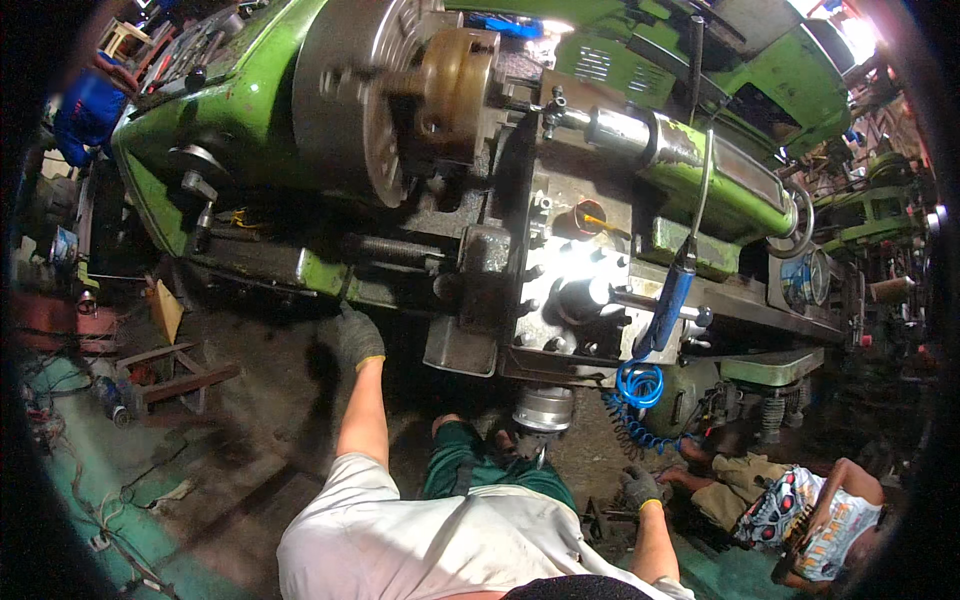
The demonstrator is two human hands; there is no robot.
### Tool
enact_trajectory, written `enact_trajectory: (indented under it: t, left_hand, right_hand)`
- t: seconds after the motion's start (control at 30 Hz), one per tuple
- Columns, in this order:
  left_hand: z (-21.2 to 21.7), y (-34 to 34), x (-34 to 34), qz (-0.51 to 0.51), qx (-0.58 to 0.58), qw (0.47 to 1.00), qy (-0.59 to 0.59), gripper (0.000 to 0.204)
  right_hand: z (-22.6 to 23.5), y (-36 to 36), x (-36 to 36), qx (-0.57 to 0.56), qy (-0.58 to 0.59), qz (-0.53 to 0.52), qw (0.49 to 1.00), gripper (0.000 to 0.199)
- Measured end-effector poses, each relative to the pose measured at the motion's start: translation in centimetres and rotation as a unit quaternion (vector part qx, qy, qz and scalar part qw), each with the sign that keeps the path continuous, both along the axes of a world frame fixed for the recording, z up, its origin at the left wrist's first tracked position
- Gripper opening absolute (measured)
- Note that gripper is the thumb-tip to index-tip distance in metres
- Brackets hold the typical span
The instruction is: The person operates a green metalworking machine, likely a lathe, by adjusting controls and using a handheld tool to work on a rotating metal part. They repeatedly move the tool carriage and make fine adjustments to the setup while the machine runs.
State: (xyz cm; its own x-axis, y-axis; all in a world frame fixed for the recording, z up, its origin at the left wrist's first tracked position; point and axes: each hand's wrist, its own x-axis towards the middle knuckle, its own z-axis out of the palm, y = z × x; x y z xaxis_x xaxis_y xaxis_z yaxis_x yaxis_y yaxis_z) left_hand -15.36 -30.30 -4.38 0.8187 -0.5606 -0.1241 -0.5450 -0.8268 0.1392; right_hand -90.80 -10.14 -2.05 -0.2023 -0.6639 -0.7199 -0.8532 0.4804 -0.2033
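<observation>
My left hand [357,336], in a grey glove with a yellow cuff, reaches up to the lower front edge of a green lathe [250,130]; its fingers are hidden against the dark rods there. My right hand [640,487], gloved the same way, hangs low beside my leg with fingers loose and nothing in it. On the lathe, a large steel chuck [350,100] carries a brass-coloured round part [458,75]. The grey carriage [560,290] sits right of my left hand, a silver handwheel [543,408] below it.
A blue air gun [668,305] with a coiled blue hose [637,385] hangs off the carriage. Another person in a patterned shirt [812,512] crouches at lower right by the lathe's base. Wooden scraps [170,375] and cables lie on the floor at left.
</observation>
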Motion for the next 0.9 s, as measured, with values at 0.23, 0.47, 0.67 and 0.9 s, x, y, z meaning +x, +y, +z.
enact_trajectory:
  t: [0.23,0.47,0.67,0.9]
  left_hand:
    - [-11.6,7.1,-1.0,-0.118,-0.110,0.957,-0.242,0.053]
    - [-9.8,8.1,-1.8,-0.119,0.089,0.988,-0.050,0.075]
    - [-9.1,10.1,-1.2,-0.116,0.126,0.978,0.119,0.065]
    - [-14.8,14.7,0.5,-0.200,0.206,0.890,0.354,0.059]
  right_hand:
    - [2.1,0.6,0.4,0.007,0.032,0.026,0.999,0.040]
    - [7.3,-1.7,6.9,-0.014,0.052,-0.011,0.998,0.041]
    - [11.2,-9.6,9.3,-0.278,0.063,0.041,0.958,0.039]
    - [29.5,-21.7,26.1,-0.672,-0.011,0.090,0.734,0.045]
